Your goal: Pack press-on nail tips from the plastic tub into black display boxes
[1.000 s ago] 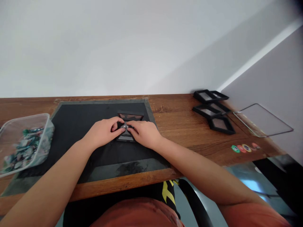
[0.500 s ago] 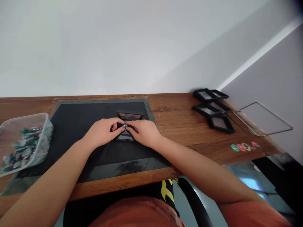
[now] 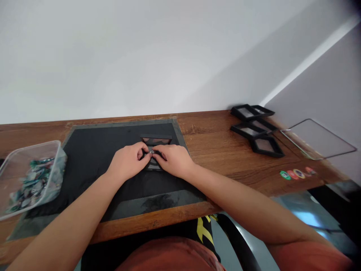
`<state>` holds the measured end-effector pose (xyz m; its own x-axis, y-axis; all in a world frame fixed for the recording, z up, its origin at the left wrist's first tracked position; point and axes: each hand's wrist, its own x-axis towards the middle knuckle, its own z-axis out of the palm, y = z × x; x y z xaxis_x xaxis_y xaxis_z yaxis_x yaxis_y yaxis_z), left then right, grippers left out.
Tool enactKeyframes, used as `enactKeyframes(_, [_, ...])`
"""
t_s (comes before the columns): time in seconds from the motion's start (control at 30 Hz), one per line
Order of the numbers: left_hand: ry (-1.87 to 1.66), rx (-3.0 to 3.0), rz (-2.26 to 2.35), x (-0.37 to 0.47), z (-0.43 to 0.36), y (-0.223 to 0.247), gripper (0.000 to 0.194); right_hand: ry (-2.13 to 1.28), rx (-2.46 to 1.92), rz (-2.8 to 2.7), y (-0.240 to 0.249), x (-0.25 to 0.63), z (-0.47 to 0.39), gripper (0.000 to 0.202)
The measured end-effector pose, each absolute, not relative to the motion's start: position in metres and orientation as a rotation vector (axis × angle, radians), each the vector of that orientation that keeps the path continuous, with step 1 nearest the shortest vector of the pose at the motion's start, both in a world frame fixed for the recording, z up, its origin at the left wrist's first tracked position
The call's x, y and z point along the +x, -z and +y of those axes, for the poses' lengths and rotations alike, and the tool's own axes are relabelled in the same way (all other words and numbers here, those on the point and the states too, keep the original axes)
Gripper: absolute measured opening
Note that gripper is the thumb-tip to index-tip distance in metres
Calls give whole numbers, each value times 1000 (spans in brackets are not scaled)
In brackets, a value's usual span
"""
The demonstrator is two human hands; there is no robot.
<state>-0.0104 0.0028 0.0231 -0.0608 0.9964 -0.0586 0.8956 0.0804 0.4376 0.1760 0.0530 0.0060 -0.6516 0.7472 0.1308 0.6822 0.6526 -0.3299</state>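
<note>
My left hand and my right hand meet over a small black hinged display frame with clear film panes. Its far half stands tilted up, and its near half lies flat on the black mat. Between the pinched thumbs and index fingers of both hands is a small shiny, silvery piece, too small to identify. The fingers cover much of the middle of the frame.
A clear plastic tub of small greenish packets or pieces stands left on the black mat. Several black display frames lie at the back right, near a thin wire rectangle and round coloured stickers on the wooden table.
The view has shifted slightly, so the table items sit a little further right. Both hands keep their pinch over the open frame, with only small finger movement.
</note>
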Motion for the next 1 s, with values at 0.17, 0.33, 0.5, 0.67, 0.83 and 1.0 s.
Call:
enactKeyframes(0.17, [-403, 1872, 2043, -8, 3, -21, 20, -359, -1181, -2591, -7, 176, 52, 32])
enactKeyframes(0.33, [-412, 1850, 2084, -6, 3, -20, 20, -338, -1233, -2544, -7, 175, 51, 30])
enactKeyframes(0.5, [-433, 1848, 2091, -4, 2, -20, 21, -339, -1235, -2529, -6, 175, 51, 29])
enactKeyframes(0.67, [-450, 1857, 2026, -9, 1, -19, 23, -377, -1216, -2523, -5, 176, 52, 30])
enactKeyframes(0.83, [-430, 1875, 1897, -23, -1, -22, 30, -443, -1199, -2511, -7, 176, 53, 31])
enactKeyframes(1.0, [-411, 1938, 1746, -38, -5, -31, 36, -525, -1192, -2489, -9, 177, 53, 32])
